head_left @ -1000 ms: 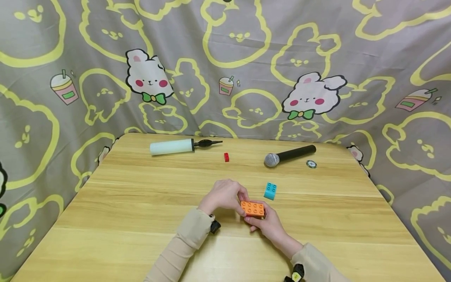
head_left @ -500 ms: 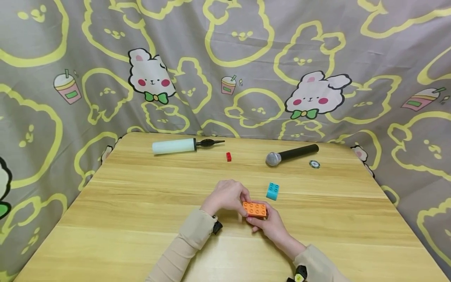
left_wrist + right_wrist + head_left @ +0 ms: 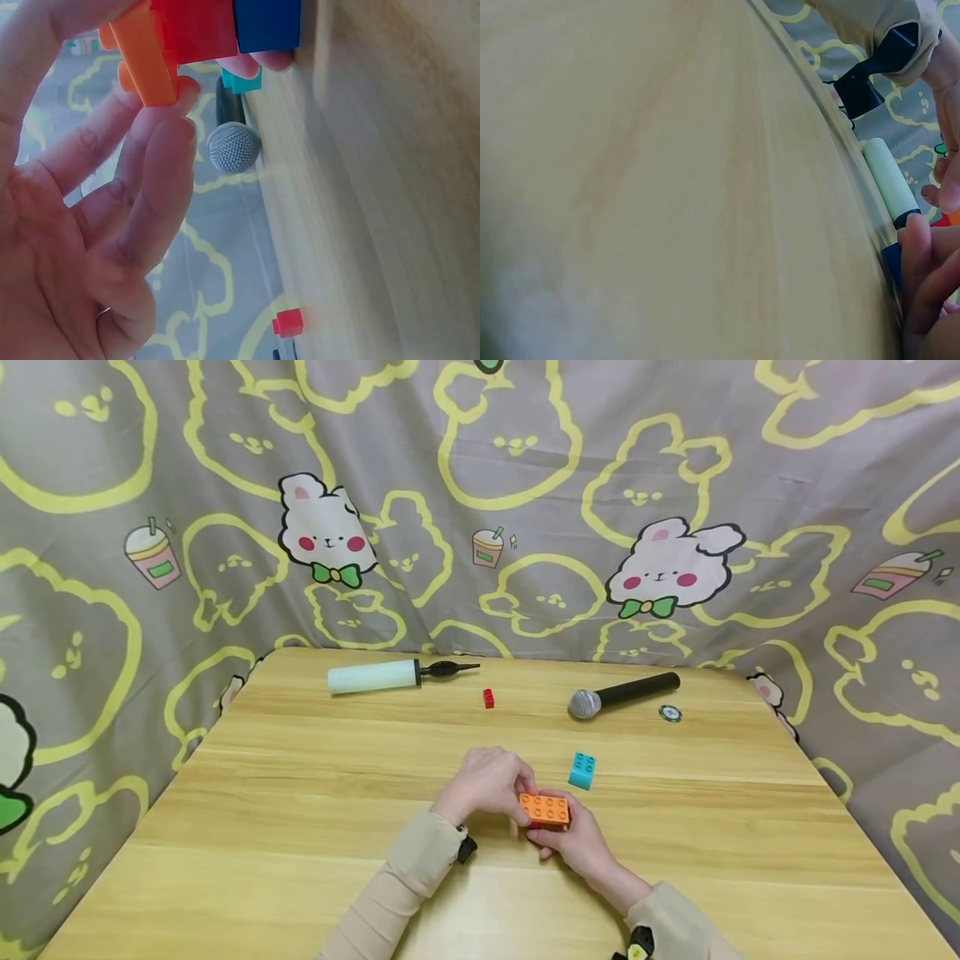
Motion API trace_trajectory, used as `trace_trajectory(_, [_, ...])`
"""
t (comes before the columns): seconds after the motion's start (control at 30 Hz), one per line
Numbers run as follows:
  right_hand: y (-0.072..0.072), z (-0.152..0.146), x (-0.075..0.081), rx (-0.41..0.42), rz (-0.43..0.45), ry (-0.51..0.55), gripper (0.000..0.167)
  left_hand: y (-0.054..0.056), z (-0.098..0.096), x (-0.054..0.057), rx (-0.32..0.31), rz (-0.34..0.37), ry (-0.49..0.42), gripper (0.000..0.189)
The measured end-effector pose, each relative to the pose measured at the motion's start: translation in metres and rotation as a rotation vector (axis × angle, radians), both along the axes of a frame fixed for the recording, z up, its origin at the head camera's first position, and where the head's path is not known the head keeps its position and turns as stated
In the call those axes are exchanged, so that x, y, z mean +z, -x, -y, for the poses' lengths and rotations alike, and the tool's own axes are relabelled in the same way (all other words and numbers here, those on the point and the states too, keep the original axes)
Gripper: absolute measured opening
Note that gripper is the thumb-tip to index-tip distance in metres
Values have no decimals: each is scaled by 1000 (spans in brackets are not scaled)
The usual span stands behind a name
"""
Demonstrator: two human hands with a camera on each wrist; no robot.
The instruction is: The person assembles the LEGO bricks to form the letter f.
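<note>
So the orange brick (image 3: 545,808) sits on top of a red brick (image 3: 196,30), with a blue brick (image 3: 268,26) under that, over the near-middle of the table (image 3: 262,827). Left hand (image 3: 489,783) has thumb and fingertips pinched on the orange one; right hand (image 3: 588,845) has its fingers curled round the lower part. Just beyond is a teal brick (image 3: 582,770). Further back: pump (image 3: 375,677), small red brick (image 3: 488,698), microphone (image 3: 633,692) and poker chip (image 3: 671,713) near it.
</note>
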State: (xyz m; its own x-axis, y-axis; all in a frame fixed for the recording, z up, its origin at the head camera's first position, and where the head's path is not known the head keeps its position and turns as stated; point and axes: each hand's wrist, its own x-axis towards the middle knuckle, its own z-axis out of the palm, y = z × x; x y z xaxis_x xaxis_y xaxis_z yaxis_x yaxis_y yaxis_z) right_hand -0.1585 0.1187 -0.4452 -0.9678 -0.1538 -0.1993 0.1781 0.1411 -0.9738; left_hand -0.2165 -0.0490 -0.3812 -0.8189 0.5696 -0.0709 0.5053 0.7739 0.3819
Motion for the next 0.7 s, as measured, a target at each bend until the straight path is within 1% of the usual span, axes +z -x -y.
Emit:
trace_trajectory(0.17, [-1,-3,-1,19,-24,-21,60,-3,-4,1,-1,0,21,28])
trace_trajectory(0.27, [-1,-4,-1,21,-36,-25,60,-1,-2,3,-11,20,18,36])
trace_trajectory(0.33, [-1,-3,-1,19,-32,-19,60,2,4,7,-6,40,-11,46])
trace_trajectory(0.4, [-1,-2,-1,19,-34,-18,60,6,14,13,21,50,-57,55])
trace_trajectory(0.47, [-1,-1,-1,19,-33,-18,60,11,26,20,61,52,-105,58])
trace_trajectory(0.57, [-2,-2,-1,20,-40,-26,60,22,41,28,123,42,-163,54])
trace_trajectory(0.6, [-2,-2,-2,20,-44,-28,59,27,45,29,143,38,-174,52])
trace_trajectory(0.63, [-2,-2,-2,21,-47,-28,59,33,49,30,155,20,-177,49])
trace_trajectory(0.7, [-3,-2,-2,29,-55,-28,59,46,55,29,204,-24,-175,44])
